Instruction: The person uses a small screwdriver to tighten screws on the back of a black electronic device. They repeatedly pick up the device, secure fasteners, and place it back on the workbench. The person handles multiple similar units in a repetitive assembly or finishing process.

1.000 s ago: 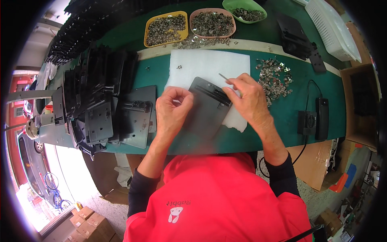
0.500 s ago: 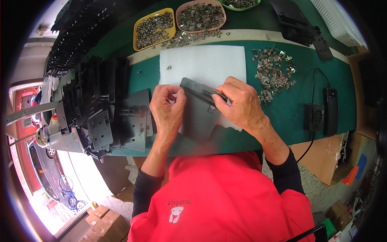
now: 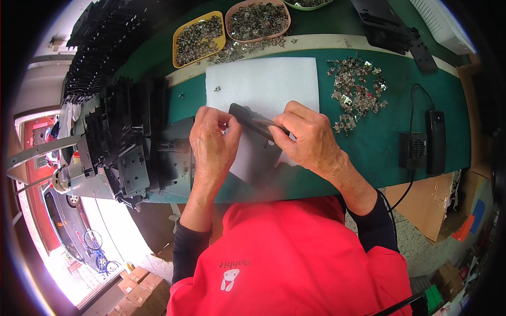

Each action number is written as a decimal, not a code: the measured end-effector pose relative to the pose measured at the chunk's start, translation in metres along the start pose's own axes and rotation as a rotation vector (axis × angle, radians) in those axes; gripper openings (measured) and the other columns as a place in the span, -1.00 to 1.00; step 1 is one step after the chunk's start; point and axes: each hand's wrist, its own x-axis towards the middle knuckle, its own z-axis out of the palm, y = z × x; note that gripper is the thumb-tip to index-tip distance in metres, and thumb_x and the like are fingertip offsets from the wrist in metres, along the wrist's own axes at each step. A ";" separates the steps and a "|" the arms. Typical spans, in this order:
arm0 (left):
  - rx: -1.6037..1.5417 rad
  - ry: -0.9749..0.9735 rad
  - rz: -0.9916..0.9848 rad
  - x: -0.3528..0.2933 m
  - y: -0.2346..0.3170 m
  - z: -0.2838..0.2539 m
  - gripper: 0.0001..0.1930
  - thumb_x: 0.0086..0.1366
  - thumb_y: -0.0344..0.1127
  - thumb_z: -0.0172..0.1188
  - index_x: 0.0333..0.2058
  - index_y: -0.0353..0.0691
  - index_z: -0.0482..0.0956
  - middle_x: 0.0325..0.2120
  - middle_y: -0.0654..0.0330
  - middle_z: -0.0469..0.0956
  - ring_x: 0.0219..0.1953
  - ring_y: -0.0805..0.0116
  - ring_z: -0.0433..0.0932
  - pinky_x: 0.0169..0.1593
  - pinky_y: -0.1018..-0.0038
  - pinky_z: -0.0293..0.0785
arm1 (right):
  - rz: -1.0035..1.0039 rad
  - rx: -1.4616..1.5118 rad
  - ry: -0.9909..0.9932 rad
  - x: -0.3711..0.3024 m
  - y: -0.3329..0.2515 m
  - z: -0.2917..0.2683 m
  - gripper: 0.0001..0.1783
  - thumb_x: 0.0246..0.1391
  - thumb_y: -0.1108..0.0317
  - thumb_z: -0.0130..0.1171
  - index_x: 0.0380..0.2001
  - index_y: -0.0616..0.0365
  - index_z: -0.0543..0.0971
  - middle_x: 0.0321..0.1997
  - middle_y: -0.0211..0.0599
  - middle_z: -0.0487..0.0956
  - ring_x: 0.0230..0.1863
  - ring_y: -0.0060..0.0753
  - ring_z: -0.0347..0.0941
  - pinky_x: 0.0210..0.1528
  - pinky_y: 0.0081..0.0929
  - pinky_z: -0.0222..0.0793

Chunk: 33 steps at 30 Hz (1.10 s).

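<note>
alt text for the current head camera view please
A person's right hand holds a thin tool over a dark panel, while the left hand, closed in a pinch, is near its corner. On the green table are a white sheet, small metal parts to the right and stacked dark panels to the left.

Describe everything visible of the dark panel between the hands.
The dark grey panel looks flat and smooth, plastic or metal, with a rounded upper corner and a darker strip near its top end. It sits slanted, partly over a white sheet; its lower end blurs. The left hand is at its left edge; the right hand holds a thin tool at the strip.
</note>
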 end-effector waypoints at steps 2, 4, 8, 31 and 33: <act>0.009 -0.041 0.024 0.003 0.000 -0.003 -0.95 0.08 -0.50 0.23 -0.48 -0.33 0.55 -0.47 0.12 0.50 -0.46 0.30 0.52 -0.36 0.40 0.44 | -0.030 0.027 0.015 -0.001 0.002 0.001 -0.82 0.03 0.35 0.20 -0.54 0.19 0.48 -0.46 -0.20 0.38 -0.54 -0.05 0.43 -0.48 -0.22 0.41; 0.010 -0.076 0.030 0.005 0.000 -0.006 -0.96 0.09 -0.50 0.23 -0.48 -0.32 0.56 -0.46 0.12 0.50 -0.46 0.28 0.53 -0.36 0.38 0.45 | -0.050 0.033 0.017 -0.002 0.005 0.003 -0.81 0.04 0.35 0.20 -0.55 0.19 0.47 -0.47 -0.20 0.37 -0.55 -0.06 0.41 -0.49 -0.23 0.40; -0.069 -0.171 -0.031 0.011 -0.004 -0.013 -0.95 0.10 -0.49 0.26 -0.48 -0.32 0.56 -0.48 0.16 0.52 -0.46 0.34 0.55 -0.34 0.43 0.47 | -0.087 0.056 0.034 -0.002 0.008 0.003 -0.82 0.03 0.36 0.20 -0.54 0.20 0.47 -0.50 -0.20 0.36 -0.57 -0.08 0.40 -0.52 -0.24 0.38; -0.691 -0.465 -0.428 0.020 -0.027 0.010 -0.80 0.15 -0.34 0.21 -0.24 -0.26 0.56 -0.54 0.28 0.55 -0.50 0.52 0.47 -0.41 0.51 0.40 | 0.160 -0.016 -0.027 -0.010 0.003 -0.012 -0.84 0.10 0.42 0.14 -0.26 0.25 0.58 -0.41 -0.17 0.49 -0.48 -0.06 0.49 -0.41 -0.25 0.43; -0.524 -0.423 -0.394 0.020 -0.025 0.015 -0.79 0.14 -0.33 0.21 -0.26 -0.29 0.56 -0.56 0.25 0.55 -0.52 0.50 0.46 -0.41 0.49 0.40 | 0.128 -0.137 -0.024 -0.009 -0.002 -0.012 -0.77 0.14 0.42 0.08 -0.15 0.23 0.56 -0.37 -0.15 0.49 -0.44 -0.02 0.52 -0.38 -0.21 0.45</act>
